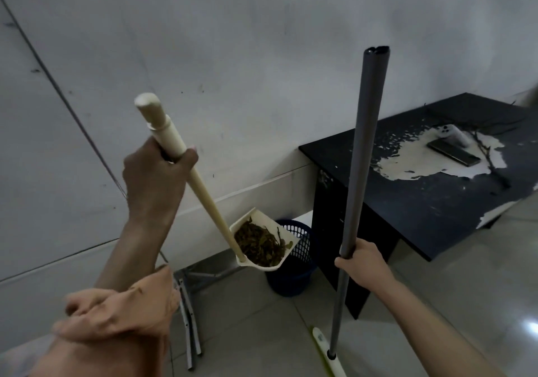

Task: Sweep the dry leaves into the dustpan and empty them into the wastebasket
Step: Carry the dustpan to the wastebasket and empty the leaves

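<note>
My left hand [158, 173] grips the cream handle [203, 193] of the long-handled dustpan near its top end. The cream dustpan [288, 238] hangs lifted off the floor, tilted, with dry brown-green leaves [259, 245] piled inside. It hovers over the near rim of the blue mesh wastebasket [300, 277], which stands by the wall. My right hand [359, 260] grips the grey broom pole [365, 155], held upright. The white broom head [326, 353] rests on the floor tiles at the bottom.
A black table [431, 202] with a peeled white patch stands right of the wastebasket, carrying two phones [452, 149] and bare twigs [492, 161]. Folded metal legs [189, 318] lie on the floor by the white wall. A blurred skin-toned shape [116, 321] overlaps my left forearm.
</note>
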### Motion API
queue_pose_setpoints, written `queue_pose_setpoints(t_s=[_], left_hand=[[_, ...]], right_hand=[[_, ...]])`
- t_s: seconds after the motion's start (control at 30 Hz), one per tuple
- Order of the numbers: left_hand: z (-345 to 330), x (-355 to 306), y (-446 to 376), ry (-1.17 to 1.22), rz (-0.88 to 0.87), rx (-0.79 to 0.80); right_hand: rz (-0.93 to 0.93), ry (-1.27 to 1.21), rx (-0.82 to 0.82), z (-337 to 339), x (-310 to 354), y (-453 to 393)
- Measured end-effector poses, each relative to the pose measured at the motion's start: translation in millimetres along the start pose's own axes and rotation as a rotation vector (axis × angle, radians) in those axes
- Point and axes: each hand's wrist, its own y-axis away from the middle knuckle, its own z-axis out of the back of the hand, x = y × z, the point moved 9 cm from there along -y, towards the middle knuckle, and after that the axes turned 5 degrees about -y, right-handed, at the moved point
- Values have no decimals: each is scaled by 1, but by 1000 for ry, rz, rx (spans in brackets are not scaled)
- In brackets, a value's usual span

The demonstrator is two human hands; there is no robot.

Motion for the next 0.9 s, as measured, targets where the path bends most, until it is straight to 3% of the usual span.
queue_pose_setpoints(t_s=[0.33, 0.63, 0.9], left_hand=[[-47, -7, 44, -19, 97, -117], [-109, -101, 67, -168, -130, -69], [-175, -172, 91, -229, -393, 147]], right_hand=[[71, -2, 157, 29, -12, -46], [118, -17, 235, 55, -34, -67], [188, 89, 271, 72, -51, -73]])
